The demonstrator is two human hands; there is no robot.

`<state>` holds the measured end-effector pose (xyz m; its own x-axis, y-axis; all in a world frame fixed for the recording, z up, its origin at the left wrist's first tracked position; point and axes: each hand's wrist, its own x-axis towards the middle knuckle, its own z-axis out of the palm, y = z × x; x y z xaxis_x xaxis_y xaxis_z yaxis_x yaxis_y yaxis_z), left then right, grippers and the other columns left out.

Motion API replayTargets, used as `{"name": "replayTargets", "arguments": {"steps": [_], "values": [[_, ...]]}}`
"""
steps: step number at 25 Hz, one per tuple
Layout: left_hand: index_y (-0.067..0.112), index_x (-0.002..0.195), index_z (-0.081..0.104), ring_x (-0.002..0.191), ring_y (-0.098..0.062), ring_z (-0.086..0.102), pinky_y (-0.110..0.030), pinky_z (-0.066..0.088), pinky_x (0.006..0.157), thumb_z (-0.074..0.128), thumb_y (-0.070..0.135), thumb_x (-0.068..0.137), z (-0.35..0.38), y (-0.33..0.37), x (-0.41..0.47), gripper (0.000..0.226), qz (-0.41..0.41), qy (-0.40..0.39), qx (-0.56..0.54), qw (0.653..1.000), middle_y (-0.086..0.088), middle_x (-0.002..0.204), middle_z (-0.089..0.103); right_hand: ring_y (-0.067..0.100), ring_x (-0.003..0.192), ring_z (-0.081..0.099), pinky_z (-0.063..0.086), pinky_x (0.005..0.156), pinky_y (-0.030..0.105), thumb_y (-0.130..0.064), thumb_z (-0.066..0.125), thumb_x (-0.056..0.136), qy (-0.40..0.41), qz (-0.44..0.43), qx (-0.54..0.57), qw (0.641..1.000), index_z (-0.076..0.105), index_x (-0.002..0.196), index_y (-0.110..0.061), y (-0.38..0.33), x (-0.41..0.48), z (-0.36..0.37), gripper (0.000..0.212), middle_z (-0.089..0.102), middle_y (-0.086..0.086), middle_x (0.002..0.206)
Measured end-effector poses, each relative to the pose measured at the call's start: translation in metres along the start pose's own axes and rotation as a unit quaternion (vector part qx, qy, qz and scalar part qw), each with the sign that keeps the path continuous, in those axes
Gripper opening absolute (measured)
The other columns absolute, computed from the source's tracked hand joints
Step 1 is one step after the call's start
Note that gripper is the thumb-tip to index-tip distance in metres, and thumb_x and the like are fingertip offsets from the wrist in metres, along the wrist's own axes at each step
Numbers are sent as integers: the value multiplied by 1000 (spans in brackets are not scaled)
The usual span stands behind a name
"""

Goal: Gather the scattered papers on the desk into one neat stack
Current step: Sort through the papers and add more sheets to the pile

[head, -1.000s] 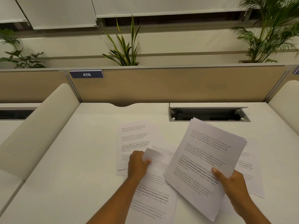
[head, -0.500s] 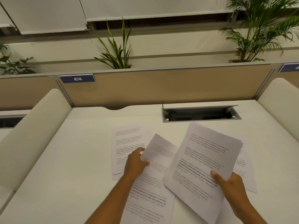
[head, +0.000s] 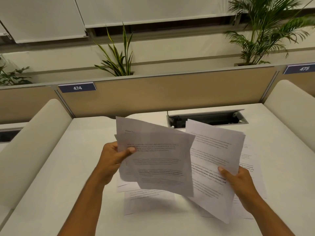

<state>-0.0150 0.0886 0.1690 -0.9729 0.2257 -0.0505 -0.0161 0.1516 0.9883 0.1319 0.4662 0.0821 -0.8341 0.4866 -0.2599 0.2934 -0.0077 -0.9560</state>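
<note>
My left hand [head: 113,157] grips a few printed sheets [head: 158,159] by their left edge, lifted off the white desk [head: 68,184] and blurred. My right hand [head: 238,181] holds a thin stack of printed papers [head: 213,154] by its lower right edge, tilted above the desk. The two bundles overlap slightly in the middle. One sheet [head: 146,201] lies flat on the desk below my left hand. More sheets [head: 250,166] lie flat at the right, mostly hidden behind the stack and my right hand.
An open cable tray [head: 208,118] is set into the desk at the back right. A tan partition [head: 162,92] with labels 474 and 475 closes the back. Padded cream dividers [head: 29,147] flank both sides. Plants stand behind the partition.
My left hand has lifted sheets off the desk and brought them up toward the stack in my right hand. The right hand's stack has stayed raised. The camera has tilted up a little.
</note>
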Motion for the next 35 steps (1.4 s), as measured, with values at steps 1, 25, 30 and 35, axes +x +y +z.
{"name": "replayTargets", "arguments": {"steps": [1, 25, 30, 35], "values": [[19, 94, 85, 83, -27, 81, -34, 68, 70, 88, 67, 66, 7, 3, 1, 56, -4, 4, -12, 1000, -2, 97, 85, 34, 97, 77, 62, 88, 62, -28, 71, 95, -21, -7, 3, 1000, 68, 129, -16, -8, -1, 3, 36, 79, 8, 113], [49, 160, 28, 114, -15, 76, -39, 69, 80, 68, 21, 102, 122, -15, -35, 76, 54, 11, -69, 996, 19, 132, 72, 15, 89, 80, 65, 64, 27, -17, 72, 94, -48, -98, 67, 992, 72, 111, -28, -37, -32, 43, 20, 83, -9, 98], [28, 126, 67, 107, -20, 78, -36, 69, 80, 68, 30, 97, 115, -7, -43, 29, 83, 59, -83, 991, 9, 114, 81, 14, 89, 76, 63, 58, 22, -24, 80, 85, -40, -170, 104, 979, 74, 105, -29, -50, -36, 41, 22, 80, -13, 92], [31, 125, 69, 105, -18, 77, -31, 67, 77, 62, 24, 104, 129, -45, -59, 23, 18, 47, -91, 995, 8, 111, 81, 14, 97, 78, 64, 71, 23, -19, 85, 81, -71, -137, 86, 984, 72, 116, -24, -28, -38, 43, 38, 82, -6, 104]]}}
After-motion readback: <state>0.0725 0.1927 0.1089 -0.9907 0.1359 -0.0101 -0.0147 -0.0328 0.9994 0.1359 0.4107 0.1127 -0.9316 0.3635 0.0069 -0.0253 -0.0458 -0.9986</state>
